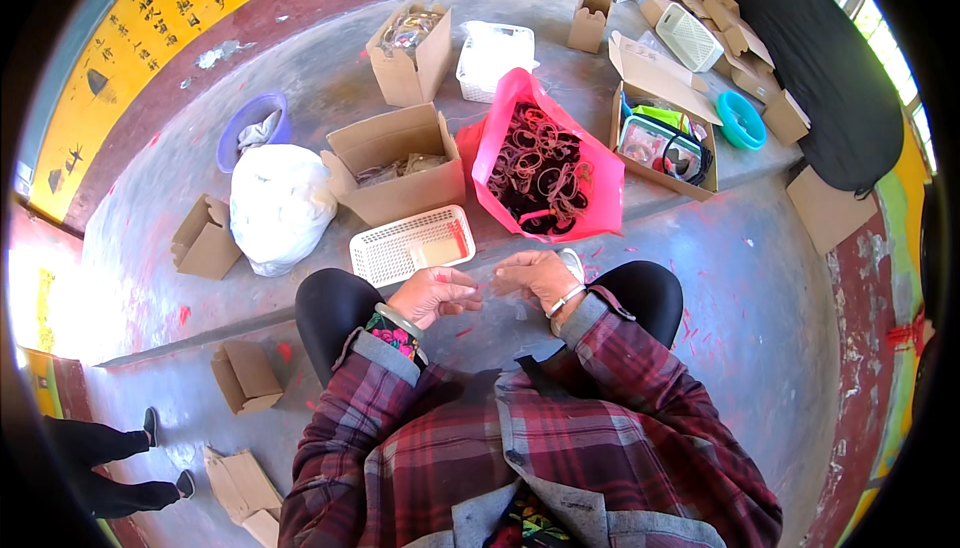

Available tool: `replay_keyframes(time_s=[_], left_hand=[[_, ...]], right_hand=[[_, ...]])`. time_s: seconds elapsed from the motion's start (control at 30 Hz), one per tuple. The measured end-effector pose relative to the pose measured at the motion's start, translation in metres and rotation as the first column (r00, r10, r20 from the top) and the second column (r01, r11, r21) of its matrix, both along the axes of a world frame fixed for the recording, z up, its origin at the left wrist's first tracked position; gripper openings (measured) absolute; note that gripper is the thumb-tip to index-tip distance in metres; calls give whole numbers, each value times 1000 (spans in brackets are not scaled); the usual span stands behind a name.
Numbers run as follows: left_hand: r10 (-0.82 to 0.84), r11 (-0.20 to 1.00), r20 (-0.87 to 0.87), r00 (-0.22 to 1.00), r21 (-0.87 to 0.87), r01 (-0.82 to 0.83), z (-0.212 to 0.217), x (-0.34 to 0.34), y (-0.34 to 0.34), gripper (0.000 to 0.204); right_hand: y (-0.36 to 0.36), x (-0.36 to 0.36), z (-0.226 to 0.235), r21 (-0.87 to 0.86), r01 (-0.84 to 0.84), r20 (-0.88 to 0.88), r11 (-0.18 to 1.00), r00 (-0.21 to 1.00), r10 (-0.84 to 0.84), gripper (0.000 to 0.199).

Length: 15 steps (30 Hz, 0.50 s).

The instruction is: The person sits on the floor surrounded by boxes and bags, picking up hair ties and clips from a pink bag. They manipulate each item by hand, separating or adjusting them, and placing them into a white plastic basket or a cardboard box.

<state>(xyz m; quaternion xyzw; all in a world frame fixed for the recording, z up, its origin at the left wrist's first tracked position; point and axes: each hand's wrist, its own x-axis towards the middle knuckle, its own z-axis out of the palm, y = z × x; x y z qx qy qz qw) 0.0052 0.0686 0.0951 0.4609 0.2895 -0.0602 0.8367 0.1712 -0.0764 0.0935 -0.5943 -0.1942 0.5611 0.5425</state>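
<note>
Both my hands are raised in front of my lap with their fingertips facing each other, a small gap between them. My left hand (437, 295) has its fingers drawn together in a pinch, just over the near edge of a white plastic basket (375, 258). Across from it, my right hand (535, 278) is pinched in the same way. Anything between the fingertips is too small to make out. Close beyond the right hand stands a pink plastic bag (485, 163), open at the top. It is full of dark, looped bands or cords (550, 163).
Behind the basket is an open cardboard box (400, 203), with a white bag (280, 208) to its left. A box of mixed items (665, 148) and a teal basin (740, 120) are at the right. Another person's legs (110, 463) show at lower left.
</note>
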Motion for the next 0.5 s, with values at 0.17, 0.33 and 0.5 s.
replay_keyframes(time_s=[0.17, 0.33, 0.5], left_hand=[[55, 998, 9, 998, -18, -55, -2, 0, -2, 17], [19, 1000, -1, 1000, 22, -19, 0, -2, -2, 16], [9, 1000, -8, 1000, -3, -9, 1, -2, -3, 15]], right_hand=[[0, -4, 3, -29, -2, -52, 1000, 999, 0, 31], [-3, -5, 2, -8, 18, -13, 1000, 1000, -18, 26], [-7, -5, -1, -9, 20, 11, 1000, 1000, -20, 19]])
